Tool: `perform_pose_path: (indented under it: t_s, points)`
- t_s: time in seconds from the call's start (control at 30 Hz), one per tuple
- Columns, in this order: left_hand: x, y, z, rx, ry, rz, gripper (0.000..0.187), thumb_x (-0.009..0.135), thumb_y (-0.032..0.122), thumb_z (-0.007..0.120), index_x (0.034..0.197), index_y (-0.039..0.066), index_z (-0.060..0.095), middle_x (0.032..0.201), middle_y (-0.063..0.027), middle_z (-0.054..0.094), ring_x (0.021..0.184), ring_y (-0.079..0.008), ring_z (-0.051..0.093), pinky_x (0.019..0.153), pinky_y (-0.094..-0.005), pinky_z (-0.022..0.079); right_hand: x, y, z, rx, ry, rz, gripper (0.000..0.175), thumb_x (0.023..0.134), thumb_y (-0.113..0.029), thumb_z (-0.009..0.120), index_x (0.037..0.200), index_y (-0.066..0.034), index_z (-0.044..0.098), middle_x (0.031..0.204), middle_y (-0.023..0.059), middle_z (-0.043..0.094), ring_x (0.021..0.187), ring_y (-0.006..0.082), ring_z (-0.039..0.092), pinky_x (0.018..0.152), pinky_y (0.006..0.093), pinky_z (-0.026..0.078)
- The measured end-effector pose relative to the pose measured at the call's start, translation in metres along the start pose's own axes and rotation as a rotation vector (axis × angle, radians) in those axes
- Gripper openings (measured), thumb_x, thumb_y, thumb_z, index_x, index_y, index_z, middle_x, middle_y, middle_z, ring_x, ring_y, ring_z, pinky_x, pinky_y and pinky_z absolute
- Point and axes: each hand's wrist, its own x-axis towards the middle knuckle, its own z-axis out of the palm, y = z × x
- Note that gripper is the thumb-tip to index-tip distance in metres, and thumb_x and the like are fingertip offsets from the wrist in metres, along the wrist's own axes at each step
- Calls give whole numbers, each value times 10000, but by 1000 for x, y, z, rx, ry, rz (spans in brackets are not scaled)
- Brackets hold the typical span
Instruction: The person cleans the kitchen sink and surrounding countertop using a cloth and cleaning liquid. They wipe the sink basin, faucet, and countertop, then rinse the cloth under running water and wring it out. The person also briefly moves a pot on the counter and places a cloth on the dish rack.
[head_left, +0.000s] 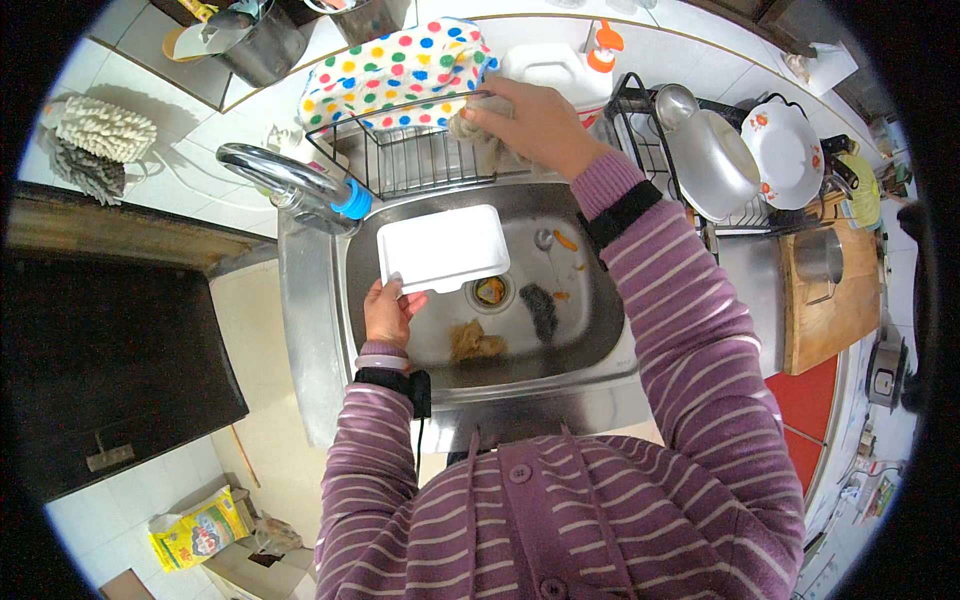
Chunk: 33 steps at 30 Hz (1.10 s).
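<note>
My left hand (388, 311) grips the lower left corner of a white rectangular lid or shallow tray (444, 247), held above the left part of a stainless-steel sink (427, 367). At the far side of the basin, my right hand (536, 120) pinches a pale, fibrous scrubbing cloth (484, 129) over the right end of a black wire rack (420, 161). Inside the sink lie a tan wad of scrubber (476, 341), a dark scouring pad (538, 311), a metal spoon (544, 239) and several orange scraps (565, 240). Food bits show in the drain strainer (490, 291).
A chrome faucet (274, 169) with a blue nozzle arches at the sink's left. Behind stand a polka-dot cloth (397, 75) and a white pump jug (555, 71). To the right are a dish rack with a metal basin (709, 169), a flowered plate (784, 154) and a wooden board (829, 315).
</note>
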Motion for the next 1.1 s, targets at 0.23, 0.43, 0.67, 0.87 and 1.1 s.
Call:
perform_pose_path:
  t_s: [0.23, 0.43, 0.67, 0.87, 1.1]
  points:
    - [-6, 13, 14, -83, -80, 41, 234, 853, 127, 498, 1063, 25, 482, 893, -122, 604, 690, -232, 633, 564, -312, 558, -12, -2, -12, 209, -12, 116, 555, 763, -472, 630, 1181, -115, 546, 914, 173, 640, 833, 294, 630, 724, 372, 494]
    - [-19, 21, 16, -120, -145, 46, 245, 869, 123, 479, 1093, 23, 466, 931, -121, 597, 684, -246, 628, 562, -327, 568, -74, 18, -27, 395, 143, 263, 439, 786, -339, 647, 1117, -59, 581, 996, 161, 629, 938, 244, 602, 824, 315, 456]
    - [-5, 41, 41, -135, -53, 147, 233, 878, 133, 470, 1083, 26, 450, 951, -125, 577, 701, -231, 601, 559, -326, 540, -159, 39, -16, 599, 192, 540, 309, 825, -242, 631, 1050, -32, 616, 967, 93, 641, 900, 143, 584, 801, 261, 450]
    - [5, 35, 58, -159, -6, 101, 201, 855, 105, 500, 1038, 28, 471, 854, -92, 574, 645, -198, 586, 514, -290, 513, -196, 43, -6, 711, 125, 617, 281, 830, -215, 637, 1046, -37, 614, 939, 57, 645, 866, 112, 580, 756, 247, 463]
    - [-4, 1, 35, -104, 46, 10, 137, 855, 101, 513, 980, 47, 498, 752, -49, 557, 547, -145, 525, 438, -264, 439, -210, 47, -8, 783, 115, 664, 299, 834, -226, 638, 1052, -25, 607, 936, 52, 638, 860, 115, 576, 750, 250, 468]
